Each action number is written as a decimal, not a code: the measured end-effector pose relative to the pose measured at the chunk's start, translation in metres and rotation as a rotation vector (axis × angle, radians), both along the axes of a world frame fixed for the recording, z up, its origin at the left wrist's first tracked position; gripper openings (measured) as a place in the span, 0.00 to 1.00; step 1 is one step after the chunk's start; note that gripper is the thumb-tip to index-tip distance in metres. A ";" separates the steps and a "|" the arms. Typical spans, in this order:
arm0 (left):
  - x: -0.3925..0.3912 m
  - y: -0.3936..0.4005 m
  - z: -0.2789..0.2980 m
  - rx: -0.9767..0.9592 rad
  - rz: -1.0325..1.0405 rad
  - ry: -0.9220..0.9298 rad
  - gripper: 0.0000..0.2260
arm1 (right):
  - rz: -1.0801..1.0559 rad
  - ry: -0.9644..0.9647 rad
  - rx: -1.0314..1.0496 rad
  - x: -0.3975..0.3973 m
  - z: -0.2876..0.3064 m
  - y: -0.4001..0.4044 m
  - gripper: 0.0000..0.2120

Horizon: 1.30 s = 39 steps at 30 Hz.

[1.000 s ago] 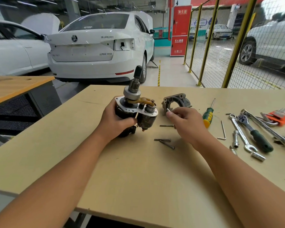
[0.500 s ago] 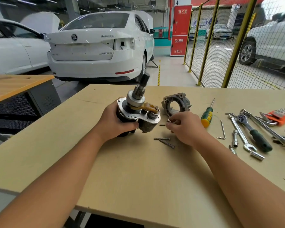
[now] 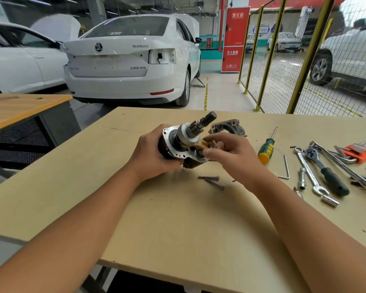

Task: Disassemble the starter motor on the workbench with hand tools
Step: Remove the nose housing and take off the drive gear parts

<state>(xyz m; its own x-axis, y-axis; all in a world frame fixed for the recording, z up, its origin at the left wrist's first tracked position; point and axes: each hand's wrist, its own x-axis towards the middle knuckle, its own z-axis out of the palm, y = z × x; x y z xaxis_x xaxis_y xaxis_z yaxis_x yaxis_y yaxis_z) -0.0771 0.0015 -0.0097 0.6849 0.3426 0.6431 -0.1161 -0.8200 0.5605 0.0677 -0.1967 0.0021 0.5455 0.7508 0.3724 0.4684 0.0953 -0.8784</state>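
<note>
The starter motor is tilted over the workbench, its pinion shaft pointing up and to the right. My left hand grips its dark body from the left. My right hand reaches in from the right, and its thumb and fingers pinch at the yellow shift fork beside the solenoid. The removed front housing lies just behind the motor. Two long through bolts lie on the bench below the hands.
To the right lie a green-handled screwdriver, a hex key, a ratchet, a combination wrench, sockets and an orange hex-key set. White cars and a yellow fence stand behind the bench.
My left hand has tilted the motor further to the right. My right hand has come up from the bench near the bolts and now pinches at the yellow fork.
</note>
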 end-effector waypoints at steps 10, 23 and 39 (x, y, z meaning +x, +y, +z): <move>0.001 -0.004 0.002 -0.255 -0.075 -0.024 0.26 | -0.193 -0.106 0.052 -0.021 -0.005 0.014 0.12; 0.006 0.000 -0.002 -0.464 -0.226 0.064 0.25 | -0.003 0.194 0.213 -0.023 0.001 0.012 0.04; -0.013 0.040 0.027 -0.371 -0.063 0.388 0.22 | -0.337 -0.166 -0.345 0.028 -0.012 -0.001 0.06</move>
<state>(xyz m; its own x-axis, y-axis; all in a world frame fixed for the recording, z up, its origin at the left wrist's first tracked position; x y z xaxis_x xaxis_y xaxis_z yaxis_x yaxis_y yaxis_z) -0.0904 0.0416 0.0176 0.8747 0.4491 0.1825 0.1144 -0.5572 0.8225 0.0959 -0.1980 -0.0103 0.7328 0.6381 0.2362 0.5593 -0.3673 -0.7431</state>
